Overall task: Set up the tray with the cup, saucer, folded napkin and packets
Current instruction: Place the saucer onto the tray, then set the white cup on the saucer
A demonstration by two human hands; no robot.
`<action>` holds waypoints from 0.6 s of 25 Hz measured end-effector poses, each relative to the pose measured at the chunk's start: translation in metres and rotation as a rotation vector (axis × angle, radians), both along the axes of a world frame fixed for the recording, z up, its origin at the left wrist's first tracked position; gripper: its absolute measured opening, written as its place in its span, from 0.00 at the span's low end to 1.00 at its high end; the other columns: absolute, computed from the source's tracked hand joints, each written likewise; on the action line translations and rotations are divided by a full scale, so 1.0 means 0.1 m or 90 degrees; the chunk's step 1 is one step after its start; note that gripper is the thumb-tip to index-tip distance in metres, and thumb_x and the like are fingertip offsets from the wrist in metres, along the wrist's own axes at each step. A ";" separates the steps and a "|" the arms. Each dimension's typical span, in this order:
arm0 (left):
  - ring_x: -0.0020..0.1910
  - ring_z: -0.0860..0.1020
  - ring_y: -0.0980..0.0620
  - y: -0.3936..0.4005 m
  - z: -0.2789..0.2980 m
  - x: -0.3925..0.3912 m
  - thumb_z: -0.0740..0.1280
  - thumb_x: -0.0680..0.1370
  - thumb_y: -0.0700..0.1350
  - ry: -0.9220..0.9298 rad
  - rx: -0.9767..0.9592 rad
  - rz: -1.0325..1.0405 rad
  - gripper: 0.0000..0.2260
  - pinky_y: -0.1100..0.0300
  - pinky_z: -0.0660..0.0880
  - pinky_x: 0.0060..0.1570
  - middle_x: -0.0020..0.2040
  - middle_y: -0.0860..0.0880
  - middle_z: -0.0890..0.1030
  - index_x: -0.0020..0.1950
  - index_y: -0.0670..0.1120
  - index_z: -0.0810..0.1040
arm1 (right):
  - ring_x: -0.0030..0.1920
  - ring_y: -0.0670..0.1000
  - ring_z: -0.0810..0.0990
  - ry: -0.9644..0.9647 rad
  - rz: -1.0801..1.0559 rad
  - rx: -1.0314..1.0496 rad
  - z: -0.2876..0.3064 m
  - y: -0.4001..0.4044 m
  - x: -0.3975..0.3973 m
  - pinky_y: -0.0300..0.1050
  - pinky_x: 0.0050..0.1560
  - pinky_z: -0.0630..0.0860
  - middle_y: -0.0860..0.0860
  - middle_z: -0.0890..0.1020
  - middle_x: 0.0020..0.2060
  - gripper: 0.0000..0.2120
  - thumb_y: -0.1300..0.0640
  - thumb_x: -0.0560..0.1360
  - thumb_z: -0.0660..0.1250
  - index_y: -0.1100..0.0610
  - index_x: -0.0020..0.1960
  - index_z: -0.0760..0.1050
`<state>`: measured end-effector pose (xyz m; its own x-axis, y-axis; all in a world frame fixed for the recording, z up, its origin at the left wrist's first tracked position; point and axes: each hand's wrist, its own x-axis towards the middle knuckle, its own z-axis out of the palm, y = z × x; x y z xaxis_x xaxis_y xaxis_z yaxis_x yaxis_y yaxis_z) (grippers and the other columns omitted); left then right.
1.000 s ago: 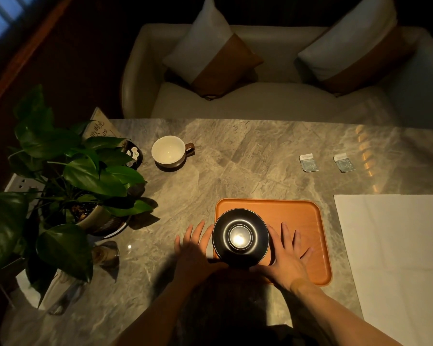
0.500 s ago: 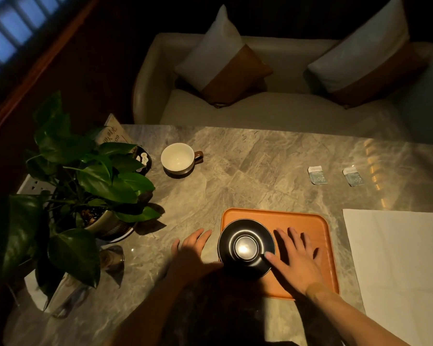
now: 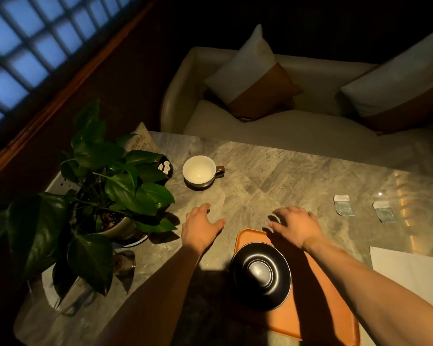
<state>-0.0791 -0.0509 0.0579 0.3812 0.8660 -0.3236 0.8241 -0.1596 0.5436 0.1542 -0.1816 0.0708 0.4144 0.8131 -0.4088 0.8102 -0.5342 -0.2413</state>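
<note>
Saucer (image 3: 260,275) sits on tray (image 3: 318,318), left end. Cup (image 3: 199,172) off at 11 o'clock on bench (image 3: 273,186), packets (image 3: 344,208) 2 o'clock, napkin (image 3: 410,275) 3 o'clock. Left hand (image 3: 200,227), right hand (image 3: 296,227) both loose, fingers spread, each grip holding nothing.

Saucer (image 3: 260,275) sits on the tray (image 3: 318,308); cup (image 3: 199,173) lies far-left, beside the plant (image 3: 105,186); packets (image 3: 344,205) far-right; napkin (image 3: 415,278) right of tray.

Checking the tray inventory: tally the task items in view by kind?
Tray: 1
Saucer: 1
Cup: 1
Packets: 2
Napkin: 1, flat, not visibly folded
Total: 6
</note>
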 end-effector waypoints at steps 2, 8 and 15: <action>0.70 0.67 0.45 0.15 0.06 0.10 0.71 0.73 0.59 -0.019 0.010 0.084 0.33 0.44 0.69 0.67 0.71 0.46 0.71 0.74 0.51 0.65 | 0.69 0.55 0.69 -0.009 0.032 0.020 0.09 0.31 0.04 0.60 0.70 0.63 0.50 0.76 0.66 0.23 0.38 0.77 0.61 0.45 0.69 0.71; 0.75 0.57 0.43 0.58 0.10 0.25 0.78 0.67 0.57 -0.120 0.071 0.236 0.47 0.42 0.60 0.72 0.76 0.46 0.62 0.78 0.53 0.55 | 0.70 0.56 0.69 0.010 0.103 0.056 0.16 1.09 0.06 0.60 0.70 0.64 0.51 0.75 0.67 0.24 0.42 0.77 0.65 0.43 0.72 0.67; 0.75 0.58 0.41 1.02 -0.07 0.18 0.82 0.63 0.53 -0.089 0.004 0.221 0.52 0.42 0.59 0.72 0.78 0.46 0.57 0.78 0.53 0.54 | 0.73 0.57 0.64 0.035 0.120 0.049 -0.04 1.74 0.05 0.63 0.70 0.63 0.50 0.71 0.72 0.29 0.40 0.76 0.65 0.39 0.75 0.61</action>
<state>-0.0608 0.0514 0.0504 0.1047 0.9532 -0.2836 0.7477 0.1126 0.6545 0.1589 -0.0076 0.0664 0.2306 0.9037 -0.3607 0.8783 -0.3528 -0.3226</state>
